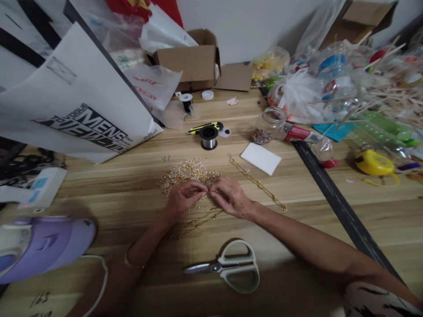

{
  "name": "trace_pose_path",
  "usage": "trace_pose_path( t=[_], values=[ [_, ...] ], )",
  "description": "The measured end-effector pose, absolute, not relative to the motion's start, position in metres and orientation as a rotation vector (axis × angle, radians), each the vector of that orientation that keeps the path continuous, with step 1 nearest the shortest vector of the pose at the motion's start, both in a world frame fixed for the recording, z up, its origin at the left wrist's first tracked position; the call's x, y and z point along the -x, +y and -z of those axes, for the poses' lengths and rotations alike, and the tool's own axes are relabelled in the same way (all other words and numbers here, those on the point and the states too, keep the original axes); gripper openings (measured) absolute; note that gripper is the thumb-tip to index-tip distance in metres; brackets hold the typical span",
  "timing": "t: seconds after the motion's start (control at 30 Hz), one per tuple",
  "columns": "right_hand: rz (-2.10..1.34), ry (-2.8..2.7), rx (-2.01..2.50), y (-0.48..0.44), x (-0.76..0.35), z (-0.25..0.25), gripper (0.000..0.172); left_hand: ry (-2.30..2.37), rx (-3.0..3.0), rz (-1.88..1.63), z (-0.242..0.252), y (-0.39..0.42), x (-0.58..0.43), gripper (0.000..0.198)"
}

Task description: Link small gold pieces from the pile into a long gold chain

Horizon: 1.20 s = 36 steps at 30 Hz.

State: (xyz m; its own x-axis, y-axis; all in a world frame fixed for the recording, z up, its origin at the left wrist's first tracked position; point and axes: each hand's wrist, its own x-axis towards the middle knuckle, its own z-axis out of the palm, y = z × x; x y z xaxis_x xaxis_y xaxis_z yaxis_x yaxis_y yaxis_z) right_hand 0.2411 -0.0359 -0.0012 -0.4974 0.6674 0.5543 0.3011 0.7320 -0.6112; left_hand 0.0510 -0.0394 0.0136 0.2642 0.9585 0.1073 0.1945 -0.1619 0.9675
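My left hand (182, 199) and my right hand (231, 196) meet fingertip to fingertip over the wooden table (297, 207), both pinched closed on a thin gold chain (201, 219) that trails toward me beneath them. Just beyond the fingers lies a pile of small gold and clear beads (187, 172). A second gold chain (256, 181) runs diagonally from behind my right hand toward the right. What sits exactly between the fingertips is too small to make out.
Grey-handled scissors (231, 266) lie near me. A wire spool (208, 137), a yellow-black cutter (203, 127), a white card (261, 158) and a bead jar (268, 125) sit beyond the beads. A purple iron (42, 246) stands left, a cardboard box (190, 61) behind, a yellow tape measure (373, 164) right.
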Motion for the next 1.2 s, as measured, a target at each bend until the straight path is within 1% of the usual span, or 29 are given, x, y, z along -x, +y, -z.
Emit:
trace_pose_path(
  t=[0.8, 1.2],
  values=[
    [-0.559, -2.111, 0.729, -0.0357, -0.2400, -0.0010, 0.008, 1.117, -1.555, -0.994, -0.0149, -0.0398, -0.0526, 0.007],
    [-0.546, -2.111, 0.716, -0.0356, -0.2403, 0.0007, 0.008, 1.109, -1.641, -0.994, -0.0119, -0.0393, -0.0507, 0.006]
  ],
)
